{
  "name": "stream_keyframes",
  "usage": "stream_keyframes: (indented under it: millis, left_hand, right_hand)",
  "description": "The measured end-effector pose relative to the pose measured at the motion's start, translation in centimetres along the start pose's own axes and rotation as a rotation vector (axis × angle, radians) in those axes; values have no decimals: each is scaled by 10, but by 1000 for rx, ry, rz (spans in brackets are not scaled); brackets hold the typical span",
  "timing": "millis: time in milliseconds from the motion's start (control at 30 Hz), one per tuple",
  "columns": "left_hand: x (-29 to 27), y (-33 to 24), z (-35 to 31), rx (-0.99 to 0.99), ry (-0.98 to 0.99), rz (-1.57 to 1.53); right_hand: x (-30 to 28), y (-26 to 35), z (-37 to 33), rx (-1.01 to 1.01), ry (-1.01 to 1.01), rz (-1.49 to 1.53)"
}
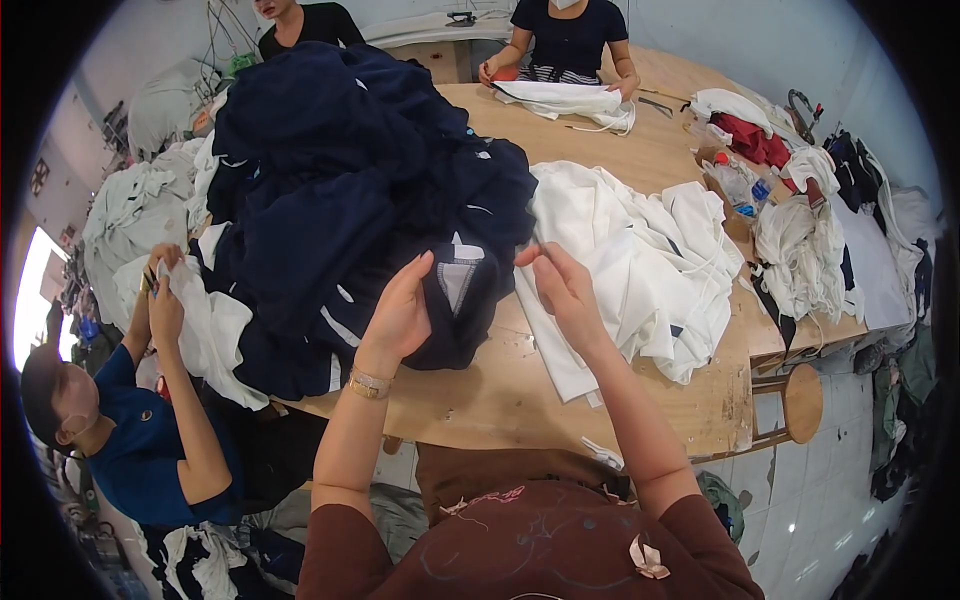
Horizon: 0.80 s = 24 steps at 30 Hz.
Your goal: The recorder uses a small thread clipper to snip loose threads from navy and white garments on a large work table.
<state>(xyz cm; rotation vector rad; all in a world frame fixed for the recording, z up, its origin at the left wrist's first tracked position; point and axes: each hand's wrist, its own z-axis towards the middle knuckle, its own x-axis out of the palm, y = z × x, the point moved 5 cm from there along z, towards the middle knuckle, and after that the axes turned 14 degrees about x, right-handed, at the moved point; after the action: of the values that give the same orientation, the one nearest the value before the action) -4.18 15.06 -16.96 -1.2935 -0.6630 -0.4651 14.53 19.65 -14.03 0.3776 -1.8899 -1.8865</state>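
In front of me hangs a folded edge of a navy garment (478, 312), with a white-grey triangular inner patch showing a stitched seam. My left hand (400, 312), a bracelet at its wrist, is closed on the left side of that edge. Just right of the garment, my right hand (566, 292) has its fingers curled in a pinch toward the cloth. Whatever lies between those fingertips, if anything, is too small to make out. Behind my left hand rises a large heap of navy garments (310, 190) with white trims. Beyond my right hand spreads a pile of white garments (650, 260).
The wooden table (690, 415) curves around me. At left a co-worker in a cap (150, 440) handles white cloth (205, 315). Two people are at the far side, one with a white garment (560, 103). A stool (803, 402) and more cloth stand at right.
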Motion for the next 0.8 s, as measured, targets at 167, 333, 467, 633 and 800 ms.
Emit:
stream_keyframes:
  millis: [167,333,467,633,800]
  left_hand:
    - [0,-3,-3,44,17,14]
    - [3,-7,-5,74,8,87]
    - [5,-8,-7,67,22,63]
    - [8,-1,-9,33,17,11]
    - [-2,7,-12,27,-33,-12]
  right_hand:
    - [0,-6,-5,-198,-122,-467]
    - [5,-4,-6,-294,-97,-657]
    - [10,5,-9,-281,-121,-760]
    - [9,4,-10,-341,-135,-783]
    - [12,10,-13,-479,-220,-882]
